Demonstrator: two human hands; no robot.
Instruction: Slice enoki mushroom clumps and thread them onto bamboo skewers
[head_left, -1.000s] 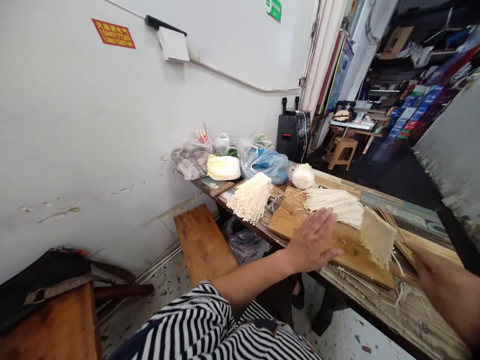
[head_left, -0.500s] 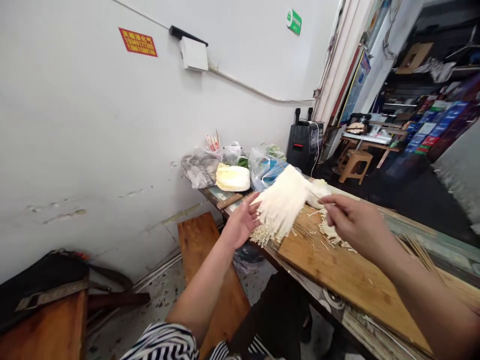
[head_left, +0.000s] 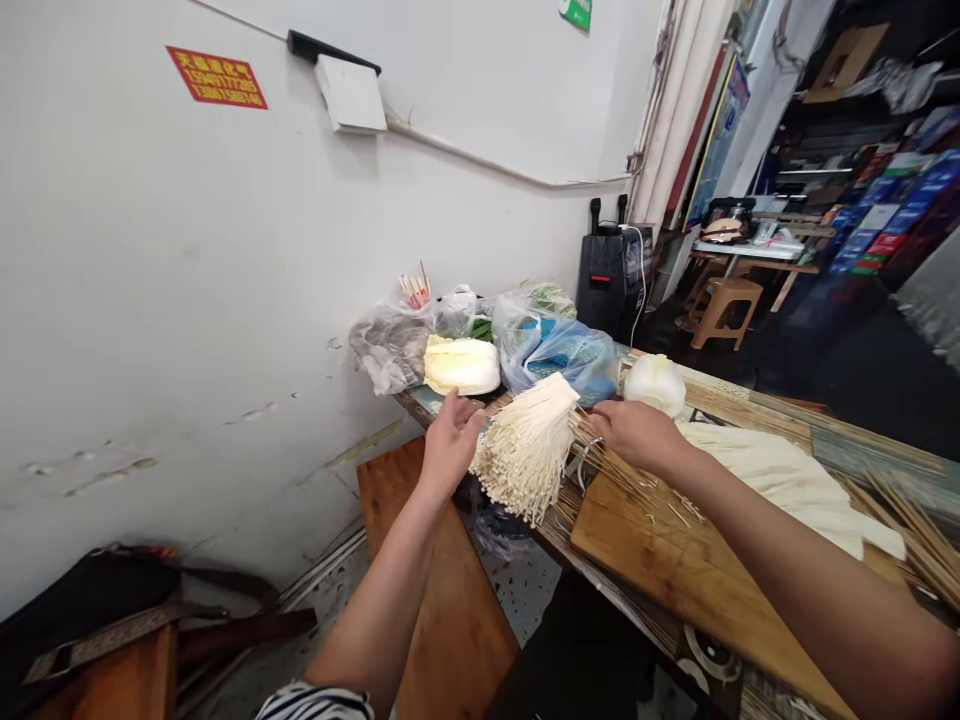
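A fanned pile of enoki mushrooms (head_left: 525, 445) lies at the near edge of the table, caps toward me. My left hand (head_left: 452, 440) is just left of the pile, fingers stretched and apart, holding nothing. On the other side, my right hand (head_left: 637, 432) has its fingers closed at the thin bamboo skewer end beside the cut tops of the mushrooms; its fingertips are partly hidden. Loose bamboo skewers (head_left: 626, 475) lie below that hand, reaching onto a wooden cutting board (head_left: 667, 570). Pale flat strips (head_left: 780, 475) rest beyond my right forearm.
Behind the pile sit a halved napa cabbage (head_left: 461, 366), plastic bags (head_left: 555, 345) and a round white vegetable (head_left: 655, 384). More skewers (head_left: 919, 540) lie at the right. A wooden bench (head_left: 442, 610) stands below, and a black speaker (head_left: 615, 280) stands beyond the table.
The raised enoki fan has come down onto the pile. My right hand has moved left and lower with it; my left hand has drawn away from the mushrooms. The view has shifted.
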